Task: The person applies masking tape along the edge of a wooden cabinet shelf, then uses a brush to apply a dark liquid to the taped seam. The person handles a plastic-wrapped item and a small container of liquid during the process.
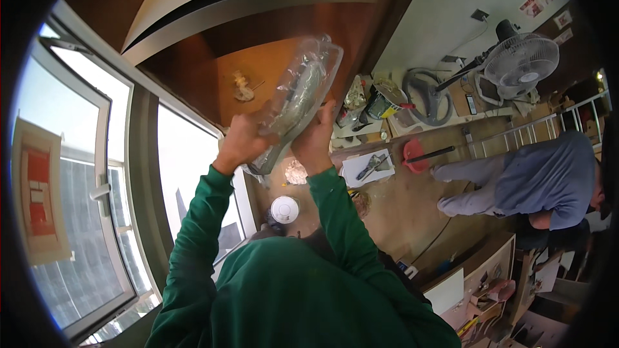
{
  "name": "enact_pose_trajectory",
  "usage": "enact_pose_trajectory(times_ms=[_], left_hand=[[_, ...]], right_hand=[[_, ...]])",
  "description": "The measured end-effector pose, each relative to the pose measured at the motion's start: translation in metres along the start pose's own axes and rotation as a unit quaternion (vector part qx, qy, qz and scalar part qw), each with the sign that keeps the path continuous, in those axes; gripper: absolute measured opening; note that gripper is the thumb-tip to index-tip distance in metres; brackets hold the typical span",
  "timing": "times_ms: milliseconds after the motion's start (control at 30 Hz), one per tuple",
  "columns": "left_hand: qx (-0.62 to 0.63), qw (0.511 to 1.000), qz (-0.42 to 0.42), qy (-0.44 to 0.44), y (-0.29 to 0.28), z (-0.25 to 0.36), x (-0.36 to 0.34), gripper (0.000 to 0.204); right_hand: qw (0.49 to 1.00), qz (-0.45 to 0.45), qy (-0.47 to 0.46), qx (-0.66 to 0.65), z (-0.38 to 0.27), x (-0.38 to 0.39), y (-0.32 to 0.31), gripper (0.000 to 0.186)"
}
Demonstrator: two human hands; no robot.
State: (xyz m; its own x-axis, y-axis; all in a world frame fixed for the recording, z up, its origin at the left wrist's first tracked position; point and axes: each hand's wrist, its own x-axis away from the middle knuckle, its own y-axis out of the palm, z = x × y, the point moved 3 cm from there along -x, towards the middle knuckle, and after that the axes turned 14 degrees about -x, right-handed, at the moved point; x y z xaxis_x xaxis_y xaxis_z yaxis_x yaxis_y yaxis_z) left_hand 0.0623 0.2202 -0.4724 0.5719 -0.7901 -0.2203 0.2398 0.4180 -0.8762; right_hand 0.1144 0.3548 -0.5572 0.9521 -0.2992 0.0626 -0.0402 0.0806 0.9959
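Note:
I hold a long, clear plastic package (pixel 304 77) up in front of me at a slant, with something crumpled or shiny inside that I cannot make out. My left hand (pixel 240 143) grips its lower left side and my right hand (pixel 313 145) its right edge, fingers closed on it. Beyond it is the orange-brown interior of a wooden recess (pixel 229 58), where a small pale crumpled object (pixel 242 87) lies.
An open window (pixel 77 219) is at left. A person (pixel 541 177) in grey-blue bends at right beside a ladder (pixel 535 130). A fan (pixel 519 58) stands among clutter on a worktop. Below are a red bucket (pixel 413 149) and white bucket (pixel 284 209).

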Motion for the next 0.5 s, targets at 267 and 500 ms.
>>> enact_pose_trajectory(times_ms=[267, 500], left_hand=[[0.572, 0.775, -0.073, -0.261, -0.061, -0.035, 0.011, 0.024], [0.503, 0.829, -0.083, -0.23, -0.088, -0.048, 0.02, 0.03]], right_hand=[[0.982, 0.061, 0.085, 0.154, -0.009, 0.009, -0.004, 0.041], [0.972, 0.073, 0.033, 0.22, -0.01, 0.012, -0.034, 0.032]])
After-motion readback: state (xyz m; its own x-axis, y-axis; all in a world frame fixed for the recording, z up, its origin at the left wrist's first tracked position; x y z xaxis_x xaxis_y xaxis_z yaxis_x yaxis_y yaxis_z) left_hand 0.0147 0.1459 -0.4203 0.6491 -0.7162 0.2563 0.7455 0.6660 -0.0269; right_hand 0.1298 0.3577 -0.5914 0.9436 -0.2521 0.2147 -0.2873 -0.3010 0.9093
